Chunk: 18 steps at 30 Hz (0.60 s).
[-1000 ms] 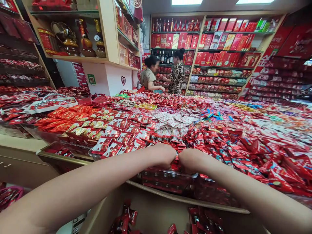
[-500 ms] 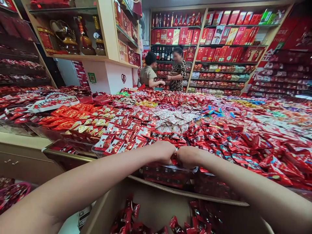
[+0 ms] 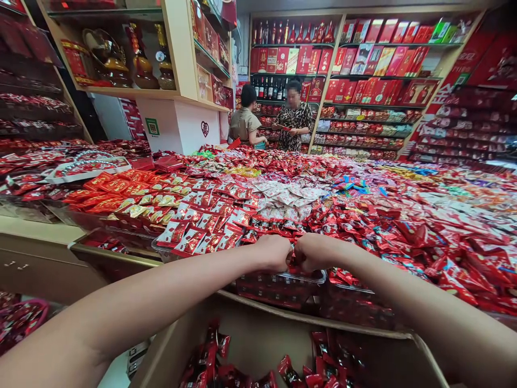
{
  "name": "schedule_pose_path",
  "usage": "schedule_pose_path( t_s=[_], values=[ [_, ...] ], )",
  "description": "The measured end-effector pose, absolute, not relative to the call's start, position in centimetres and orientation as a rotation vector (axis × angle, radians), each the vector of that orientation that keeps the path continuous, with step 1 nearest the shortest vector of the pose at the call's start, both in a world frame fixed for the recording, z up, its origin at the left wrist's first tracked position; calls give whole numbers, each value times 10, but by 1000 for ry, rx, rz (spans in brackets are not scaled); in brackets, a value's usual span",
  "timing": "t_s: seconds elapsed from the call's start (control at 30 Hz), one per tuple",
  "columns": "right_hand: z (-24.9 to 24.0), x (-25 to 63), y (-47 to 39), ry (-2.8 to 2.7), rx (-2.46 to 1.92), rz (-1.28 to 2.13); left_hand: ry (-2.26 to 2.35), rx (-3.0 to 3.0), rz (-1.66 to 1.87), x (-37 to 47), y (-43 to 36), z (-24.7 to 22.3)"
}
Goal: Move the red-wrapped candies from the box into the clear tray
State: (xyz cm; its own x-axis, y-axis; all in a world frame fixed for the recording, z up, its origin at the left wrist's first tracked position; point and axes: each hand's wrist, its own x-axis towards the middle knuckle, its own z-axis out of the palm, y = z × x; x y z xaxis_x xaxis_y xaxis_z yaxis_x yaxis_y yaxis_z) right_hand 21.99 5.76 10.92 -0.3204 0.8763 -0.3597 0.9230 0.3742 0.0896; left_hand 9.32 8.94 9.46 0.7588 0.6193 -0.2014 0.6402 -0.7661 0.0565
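My left hand (image 3: 275, 253) and my right hand (image 3: 314, 251) meet knuckle to knuckle over a clear plastic bin (image 3: 280, 280) of small red-and-black wrapped candies (image 3: 278, 226). Both are closed, with fingers curled down and hidden from view, so what they hold, if anything, cannot be made out. Below my forearms stands an open cardboard box (image 3: 250, 312), with red wrapped candies (image 3: 210, 350) lying at its bottom. Left of the bin are red-and-white packets (image 3: 189, 237); to the right spreads a heap of red shiny packets (image 3: 404, 237).
White packets (image 3: 286, 195) lie behind the bin. A white tray (image 3: 86, 171) sits at the left of the display. Two people (image 3: 246, 121) stand beyond the candy, before shelves (image 3: 388, 75) of boxes and bottles. An overhanging cabinet (image 3: 117, 59) holds bottles at upper left.
My hands stay over the same bin; the right hand has shifted slightly up, knuckles turning. In the background, the person in the patterned top has moved their arms and now looks down.
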Motion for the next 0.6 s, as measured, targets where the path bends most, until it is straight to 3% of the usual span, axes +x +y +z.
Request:
schedule_pose_path(
  t_s=[0.6],
  values=[
    [116,227,55,2324,1555,-265,794,2884,-298,96,88,102]
  ],
)
